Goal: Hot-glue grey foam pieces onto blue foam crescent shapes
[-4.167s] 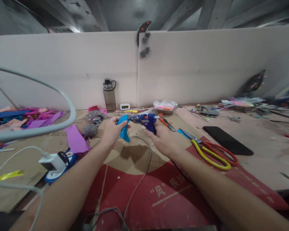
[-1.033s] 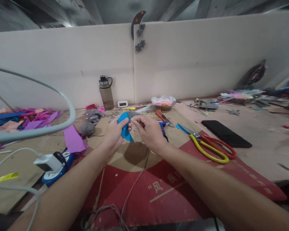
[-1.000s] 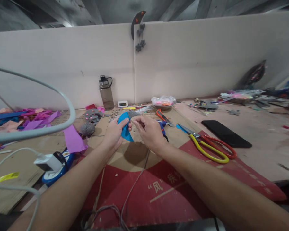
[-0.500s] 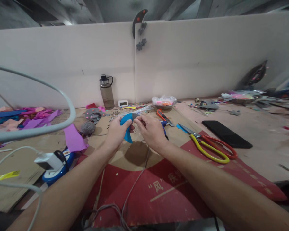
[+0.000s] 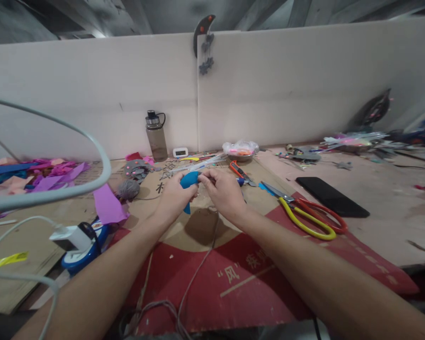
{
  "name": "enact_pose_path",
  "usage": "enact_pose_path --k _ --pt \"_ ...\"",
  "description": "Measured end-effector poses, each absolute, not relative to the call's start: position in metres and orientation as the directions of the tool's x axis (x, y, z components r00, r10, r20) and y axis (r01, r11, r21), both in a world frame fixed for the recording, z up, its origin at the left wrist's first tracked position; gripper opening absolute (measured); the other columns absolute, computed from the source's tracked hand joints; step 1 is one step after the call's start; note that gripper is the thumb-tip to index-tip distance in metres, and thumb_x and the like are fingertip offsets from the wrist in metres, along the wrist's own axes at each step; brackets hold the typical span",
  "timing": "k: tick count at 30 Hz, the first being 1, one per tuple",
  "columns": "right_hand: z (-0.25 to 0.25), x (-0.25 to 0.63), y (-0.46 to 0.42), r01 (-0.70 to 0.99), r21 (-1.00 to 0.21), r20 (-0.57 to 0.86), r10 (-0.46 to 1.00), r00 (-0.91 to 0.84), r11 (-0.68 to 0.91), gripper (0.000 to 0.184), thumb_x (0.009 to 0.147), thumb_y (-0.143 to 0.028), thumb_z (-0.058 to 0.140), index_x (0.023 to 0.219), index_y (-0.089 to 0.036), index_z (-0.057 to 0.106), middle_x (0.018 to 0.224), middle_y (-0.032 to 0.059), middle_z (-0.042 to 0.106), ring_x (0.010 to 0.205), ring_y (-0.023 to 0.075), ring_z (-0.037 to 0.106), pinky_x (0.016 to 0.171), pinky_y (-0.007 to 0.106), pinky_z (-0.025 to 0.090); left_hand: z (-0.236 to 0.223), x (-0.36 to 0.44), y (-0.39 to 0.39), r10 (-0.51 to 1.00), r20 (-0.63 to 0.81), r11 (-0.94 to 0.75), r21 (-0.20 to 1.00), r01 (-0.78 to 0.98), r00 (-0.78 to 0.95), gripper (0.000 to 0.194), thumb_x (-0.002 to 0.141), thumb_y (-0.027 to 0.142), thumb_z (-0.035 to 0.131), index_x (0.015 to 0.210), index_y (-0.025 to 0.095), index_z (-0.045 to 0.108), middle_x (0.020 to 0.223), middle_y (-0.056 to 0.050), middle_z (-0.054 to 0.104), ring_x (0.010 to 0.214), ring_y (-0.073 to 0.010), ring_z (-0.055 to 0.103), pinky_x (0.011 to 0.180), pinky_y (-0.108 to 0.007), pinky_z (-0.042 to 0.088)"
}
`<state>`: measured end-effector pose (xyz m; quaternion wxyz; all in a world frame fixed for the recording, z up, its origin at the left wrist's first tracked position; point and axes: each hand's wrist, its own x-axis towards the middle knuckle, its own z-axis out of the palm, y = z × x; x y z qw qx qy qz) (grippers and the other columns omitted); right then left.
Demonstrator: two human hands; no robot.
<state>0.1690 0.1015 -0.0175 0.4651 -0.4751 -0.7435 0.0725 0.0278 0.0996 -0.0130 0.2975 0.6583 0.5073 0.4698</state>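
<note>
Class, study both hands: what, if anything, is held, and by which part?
The left hand holds the blue piece by its middle, lower tip showing below. The right hand is at its right end; whether it grips cannot be told.

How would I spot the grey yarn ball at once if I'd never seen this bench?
Find the water bottle standing before the pale wall, then come toward the camera and a little left. The grey yarn ball lies just right of the purple piece. It is plain and rounded, unlike the grey piece with pink dots behind it.
</note>
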Motion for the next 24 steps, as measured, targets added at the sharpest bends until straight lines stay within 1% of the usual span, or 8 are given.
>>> enact_pose_path --k 5,9,13,15,17,24 --pt "-0.018 0.170 0.102 0.659 -0.540 0.612 0.782 -0.120 0.524 0.022 0.088 -0.032 0.045 0.081 -0.019 0.062 0.078 0.0033 0.064 0.069 0.0143 0.054 0.063 0.026 0.036 -0.007 0.029 0.095 0.949 0.308 -0.301 0.826 0.477 0.066 0.007 0.065 0.024 0.053 0.067 0.018 0.052 0.050 0.004 0.052 0.046 -0.0103 0.047 0.045 -0.022 0.036" --pt "-0.015 0.171 0.101 0.684 -0.516 0.613 0.780 -0.127 0.516 0.020 0.087 -0.030 0.046 0.079 -0.019 0.060 0.075 0.0032 0.063 0.068 0.0144 0.053 0.061 0.026 0.035 -0.004 0.029 0.093 0.954 0.292 -0.282 0.822 0.495 0.059 0.008 0.066 0.026 0.052 0.064 0.018 0.052 0.050 0.004 0.052 0.046 -0.0105 0.048 0.045 -0.022 0.036" --pt "-0.008 0.176 0.101 0.723 -0.415 0.668 0.725 -0.170 0.552 0.013 0.085 -0.026 0.051 0.077 -0.018 0.058 0.079 0.0042 0.063 0.071 0.0154 0.053 0.064 0.027 0.035 -0.003 0.028 0.092 0.959 0.272 -0.275 0.834 0.477 0.077 0.009 0.066 0.026 0.052 0.066 0.017 0.053 0.050 0.003 0.053 0.047 -0.0109 0.049 0.045 -0.022 0.036" --pt "-0.005 0.179 0.101 0.735 -0.360 0.690 0.695 -0.205 0.574 0.010 0.083 -0.027 0.054 0.078 -0.019 0.058 0.082 0.0046 0.062 0.074 0.0160 0.053 0.066 0.028 0.036 -0.003 0.029 0.092 0.959 0.271 -0.278 0.832 0.480 0.085 0.009 0.066 0.025 0.052 0.067 0.017 0.055 0.050 0.003 0.053 0.046 -0.0106 0.049 0.045 -0.022 0.035" --pt "-0.004 0.182 0.101 0.735 -0.332 0.700 0.677 -0.228 0.591 0.010 0.083 -0.028 0.055 0.078 -0.019 0.057 0.084 0.0045 0.062 0.075 0.0159 0.053 0.066 0.027 0.036 -0.003 0.029 0.092 0.959 0.270 -0.279 0.828 0.486 0.091 0.008 0.065 0.023 0.052 0.068 0.016 0.055 0.050 0.003 0.054 0.046 -0.0104 0.048 0.044 -0.021 0.034" --pt "-0.004 0.187 0.107 0.705 -0.373 0.709 0.676 -0.204 0.604 0.011 0.082 -0.029 0.057 0.076 -0.019 0.058 0.086 0.0041 0.060 0.077 0.0155 0.053 0.068 0.028 0.038 -0.011 0.028 0.096 0.948 0.275 -0.318 0.846 0.429 0.160 0.013 0.065 0.024 0.052 0.075 0.017 0.057 0.053 0.003 0.053 0.049 -0.0106 0.048 0.047 -0.022 0.036"
